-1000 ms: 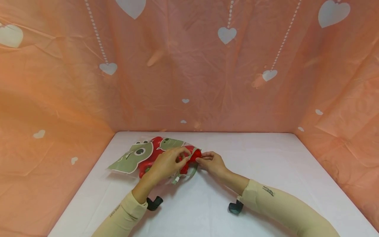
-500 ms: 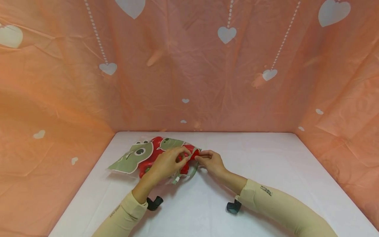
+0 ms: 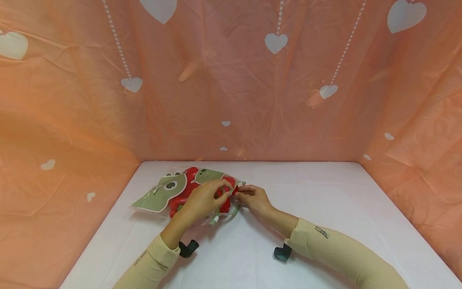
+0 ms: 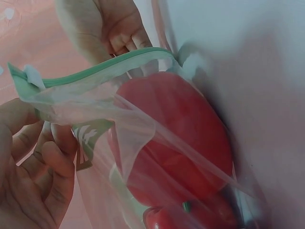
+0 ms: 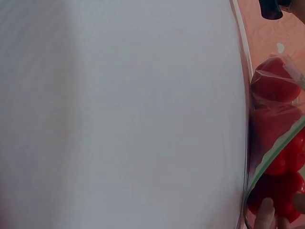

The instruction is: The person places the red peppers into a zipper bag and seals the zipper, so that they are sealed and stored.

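Observation:
A clear zip bag [image 3: 159,194] with green cartoon animal prints lies at the back left of the table, several red peppers inside. My left hand [image 3: 203,198] pinches its edge beside the green zip strip [image 4: 95,71], holding the mouth apart. At that mouth my right hand [image 3: 257,200] grips a red pepper [image 3: 236,190], with its fingertips past the zip. Through the plastic, the left wrist view shows a large red pepper [image 4: 171,133] and a smaller one with a green stem [image 4: 187,206]. Fingers [image 5: 264,214] touch a pepper [image 5: 281,188] in the right wrist view.
A white cloth covers the table [image 3: 325,192]. Orange curtains [image 3: 231,80] with white hearts enclose it at the back and sides. Black wrist camera mounts [image 3: 282,253] hang under both forearms.
My right hand has moved slightly left, taking the red pepper further into the bag's mouth, so less of it shows. The left hand and the bag have hardly moved.

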Tool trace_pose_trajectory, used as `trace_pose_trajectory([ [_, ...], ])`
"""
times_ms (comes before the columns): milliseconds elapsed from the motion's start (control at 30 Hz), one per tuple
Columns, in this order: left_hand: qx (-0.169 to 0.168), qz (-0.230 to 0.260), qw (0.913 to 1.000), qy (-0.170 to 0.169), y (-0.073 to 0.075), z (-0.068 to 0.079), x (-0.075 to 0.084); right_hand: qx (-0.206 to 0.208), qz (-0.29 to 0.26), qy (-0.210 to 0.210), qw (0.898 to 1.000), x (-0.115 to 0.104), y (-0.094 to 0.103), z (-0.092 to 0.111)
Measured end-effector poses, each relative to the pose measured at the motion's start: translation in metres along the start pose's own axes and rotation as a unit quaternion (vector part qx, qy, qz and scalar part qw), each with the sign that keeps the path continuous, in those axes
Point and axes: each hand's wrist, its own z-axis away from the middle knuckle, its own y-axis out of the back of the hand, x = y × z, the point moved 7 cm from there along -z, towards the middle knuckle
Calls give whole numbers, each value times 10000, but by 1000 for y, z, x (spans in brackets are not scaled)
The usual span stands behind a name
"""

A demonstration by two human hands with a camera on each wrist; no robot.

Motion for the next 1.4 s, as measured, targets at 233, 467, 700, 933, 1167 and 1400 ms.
trace_pose_trajectory([
  [233,31,10,10000,-85,0,-1,0,-586,381,112,9975,0,-7,2],
  [467,-30,-8,10000,-71,-2,-1,1,-728,335,-76,9968,5,-6,3],
  [700,-238,-8,9997,64,-8,-1,2,-935,536,-111,9941,5,-4,11],
  [933,-305,-265,9988,284,-9,7,-2,-1253,470,-189,9908,4,-5,25],
  [1167,-316,-472,9977,382,-4,19,-10,-1333,379,-283,9899,3,-2,39],
  [1400,-346,-600,9973,245,1,32,-8,-1508,295,-386,9874,0,-2,55],
])
